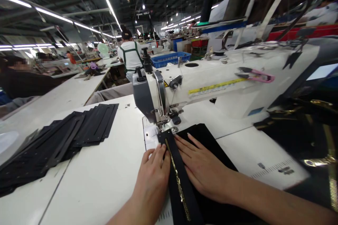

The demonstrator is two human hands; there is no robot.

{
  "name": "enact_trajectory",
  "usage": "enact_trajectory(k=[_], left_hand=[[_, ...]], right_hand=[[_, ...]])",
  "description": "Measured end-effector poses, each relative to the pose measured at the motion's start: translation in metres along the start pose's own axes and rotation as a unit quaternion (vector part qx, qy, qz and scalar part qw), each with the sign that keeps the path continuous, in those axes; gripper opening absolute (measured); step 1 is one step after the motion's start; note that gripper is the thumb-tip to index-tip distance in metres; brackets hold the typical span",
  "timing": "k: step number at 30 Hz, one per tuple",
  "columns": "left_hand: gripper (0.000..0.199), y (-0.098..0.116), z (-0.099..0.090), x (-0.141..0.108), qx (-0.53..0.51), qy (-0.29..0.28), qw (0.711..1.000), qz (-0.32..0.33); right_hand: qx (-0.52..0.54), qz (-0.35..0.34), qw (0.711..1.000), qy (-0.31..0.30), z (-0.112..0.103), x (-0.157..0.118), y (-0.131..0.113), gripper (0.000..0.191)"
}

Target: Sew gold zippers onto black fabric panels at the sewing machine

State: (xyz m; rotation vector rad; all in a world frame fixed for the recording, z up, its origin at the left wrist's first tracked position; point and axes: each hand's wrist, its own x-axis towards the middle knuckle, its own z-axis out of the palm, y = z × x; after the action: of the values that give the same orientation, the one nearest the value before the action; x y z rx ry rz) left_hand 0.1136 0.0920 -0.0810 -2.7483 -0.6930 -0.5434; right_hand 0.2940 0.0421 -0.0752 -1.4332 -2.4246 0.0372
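A narrow black strip [176, 154] with a gold-toothed zipper [177, 179] down its middle lies under the needle area of a white sewing machine [219, 81]. My left hand [153, 175] is at the strip's left edge, fingers bent and bunched on it near the presser foot [165, 124]. Flat along the right side rests my right hand [203, 165], fingers stretched out towards the needle. Beneath it spreads a larger black panel [219, 147], partly covered by the hand and forearm. How far the strip reaches under the foot is hard to see.
Overlapping black slotted pieces [66, 137] lie on the table at left. Black material with gold zippers [303, 133] is heaped at right. Pink-handled thread snips [255, 75] rest on the machine arm. A person [132, 54] stands beyond, near a blue crate [171, 59].
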Motion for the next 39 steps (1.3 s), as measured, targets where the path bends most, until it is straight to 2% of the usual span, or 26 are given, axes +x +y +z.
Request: enact_trajectory(k=[5, 11, 24, 33, 39], left_hand=[[0.031, -0.012, 0.003, 0.013, -0.010, -0.026, 0.999, -0.016], [0.031, -0.022, 0.009, 0.018, -0.021, -0.030, 0.999, -0.013], [0.032, -0.021, 0.013, 0.016, -0.015, -0.012, 1.000, 0.002], [0.030, -0.021, 0.010, 0.020, -0.022, -0.025, 0.999, -0.003], [0.024, -0.025, 0.012, 0.023, -0.024, -0.014, 1.000, -0.013]], right_hand=[[0.014, 0.009, 1.000, 0.009, 0.004, 0.015, 0.013, 0.053], [0.023, 0.010, 1.000, -0.001, 0.004, 0.025, 0.020, 0.050], [0.001, 0.001, 1.000, -0.024, 0.004, 0.023, 0.020, 0.052], [0.009, 0.004, 1.000, 0.003, 0.006, 0.025, 0.020, 0.051], [0.017, 0.001, 1.000, 0.015, 0.007, 0.026, 0.020, 0.052]])
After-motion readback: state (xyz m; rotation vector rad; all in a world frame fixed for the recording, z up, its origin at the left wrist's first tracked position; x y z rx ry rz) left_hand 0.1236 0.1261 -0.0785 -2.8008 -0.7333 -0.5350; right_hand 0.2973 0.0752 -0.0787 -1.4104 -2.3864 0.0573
